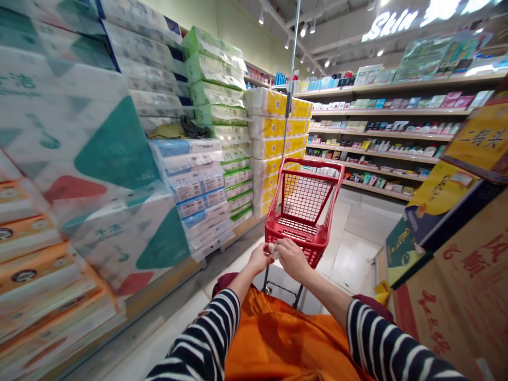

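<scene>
Just in front of a red shopping cart [304, 198], my left hand [260, 258] and my right hand [292, 257] meet at the fingertips. Pinched between them is a small white crumpled piece [273, 251], too small to tell whether it is tissue or plastic. Both hands are closed, with the right one slightly over the piece. The cart's basket appears bare inside. A thin metal pole [289, 95] rises at the cart's left side.
Stacked tissue packs [200, 180] and large white-and-green packs [119, 227] line the left side. Cardboard boxes [448, 296] stand close on the right. Shelves [381, 111] of small packaged goods cross the back. Pale floor tiles [349, 254] run between.
</scene>
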Demonstrator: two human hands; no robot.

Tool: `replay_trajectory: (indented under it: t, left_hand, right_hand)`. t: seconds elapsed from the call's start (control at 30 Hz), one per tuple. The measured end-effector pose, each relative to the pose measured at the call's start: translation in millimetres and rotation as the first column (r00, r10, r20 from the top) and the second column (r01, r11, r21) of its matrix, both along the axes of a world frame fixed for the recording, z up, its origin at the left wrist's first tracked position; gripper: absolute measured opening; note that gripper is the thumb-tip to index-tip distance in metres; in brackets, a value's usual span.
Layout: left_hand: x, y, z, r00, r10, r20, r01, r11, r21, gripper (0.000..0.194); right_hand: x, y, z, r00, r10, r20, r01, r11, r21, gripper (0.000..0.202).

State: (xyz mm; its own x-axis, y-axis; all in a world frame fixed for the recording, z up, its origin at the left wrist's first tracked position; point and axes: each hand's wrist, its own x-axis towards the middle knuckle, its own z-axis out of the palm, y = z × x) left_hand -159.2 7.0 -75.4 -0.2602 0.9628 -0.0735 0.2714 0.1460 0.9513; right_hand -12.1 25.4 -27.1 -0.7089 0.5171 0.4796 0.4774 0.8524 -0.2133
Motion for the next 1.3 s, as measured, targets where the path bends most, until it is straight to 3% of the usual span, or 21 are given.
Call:
replay_trajectory:
  t: [0.07, 0.17, 0.23, 0.37, 0.5, 0.57, 0.63, 0.7, 0.77, 0.8, 0.87, 0.93, 1.03, 1.1, 1.2, 1.3]
  left_hand:
    - [-12, -1, 3.9, 0.992, 0.055, -0.114, -0.052, 0.998, 0.028, 0.047]
    - [-24, -9, 8.4, 0.953, 0.116, -0.279, -0.095, 0.992, 0.087, 0.060]
    - [-28, -15, 10.4, 0.896, 0.119, -0.429, -0.081, 0.991, 0.104, 0.064]
    - [-26, -14, 21.5, 0.710, 0.060, -0.702, 0.028, 0.993, 0.114, 0.065]
    - [-19, 2, 39.6, 0.695, 0.050, -0.717, 0.077, 0.987, 0.143, 0.063]
    - [-14, 5, 40.5, 0.713, 0.056, -0.699, 0.059, 0.989, 0.138, 0.061]
    - [-8, 1, 32.5, 0.757, 0.059, -0.651, 0.029, 0.992, 0.124, 0.061]
    - [-1, -6, 19.0, 0.858, 0.073, -0.508, -0.012, 0.993, 0.121, 0.059]
    - [9, -12, 6.3, 0.983, 0.102, -0.152, -0.090, 0.992, 0.088, 0.054]
    - [15, -13, 1.9, 0.991, 0.125, 0.054, -0.127, 0.991, 0.044, 0.049]
    - [26, -13, -2.0, 0.924, 0.169, 0.344, -0.159, 0.986, -0.055, 0.034]
    - [37, -12, -0.4, 0.858, 0.167, 0.486, -0.124, 0.985, -0.120, 0.023]
    - [51, -11, 5.5, 0.717, 0.136, 0.684, -0.037, 0.987, -0.157, 0.020]
    - [56, -12, 8.2, 0.655, 0.143, 0.742, -0.029, 0.986, -0.164, 0.013]
    - [56, -14, 8.9, 0.694, 0.160, 0.702, -0.045, 0.983, -0.179, 0.007]
    - [51, -17, 8.2, 0.750, 0.161, 0.641, -0.005, 0.971, -0.237, 0.010]
  right_hand:
    - [-11, 7, 4.9, 0.996, 0.085, 0.025, -0.088, 0.964, 0.249, 0.023]
    - [-25, 22, 3.9, 0.962, 0.196, 0.188, -0.256, 0.886, 0.388, 0.026]
    - [-28, 31, -5.4, 0.943, 0.198, 0.268, -0.293, 0.875, 0.385, 0.029]
    - [-23, 44, -32.6, 0.938, 0.184, 0.293, -0.285, 0.892, 0.350, 0.032]
    - [-16, 44, -52.1, 0.935, 0.166, 0.314, -0.264, 0.916, 0.301, 0.028]
    - [-11, 38, -60.0, 0.928, 0.147, 0.342, -0.244, 0.933, 0.263, 0.026]
    - [-3, 31, -66.9, 0.926, 0.122, 0.357, -0.210, 0.953, 0.220, 0.025]
    - [4, 22, -70.8, 0.936, 0.104, 0.336, -0.170, 0.970, 0.172, 0.027]
    - [8, 13, -69.4, 0.967, 0.086, 0.239, -0.115, 0.988, 0.107, 0.035]
    - [9, 9, -66.4, 0.986, 0.069, 0.152, -0.080, 0.995, 0.066, 0.040]
    - [8, 4, -57.3, 0.998, -0.005, -0.069, 0.003, 1.000, -0.026, 0.048]
    - [6, 2, -46.9, 0.959, -0.101, -0.264, 0.076, 0.992, -0.104, 0.051]
    - [7, 1, -36.0, 0.914, -0.176, -0.366, 0.141, 0.983, -0.121, 0.050]
    - [12, -1, -34.6, 0.948, -0.119, -0.296, 0.113, 0.993, -0.037, 0.048]
    - [19, -5, -40.9, 0.998, 0.008, -0.055, -0.002, 0.994, 0.109, 0.051]
    - [27, -4, -50.2, 0.995, 0.019, 0.098, -0.039, 0.977, 0.208, 0.054]
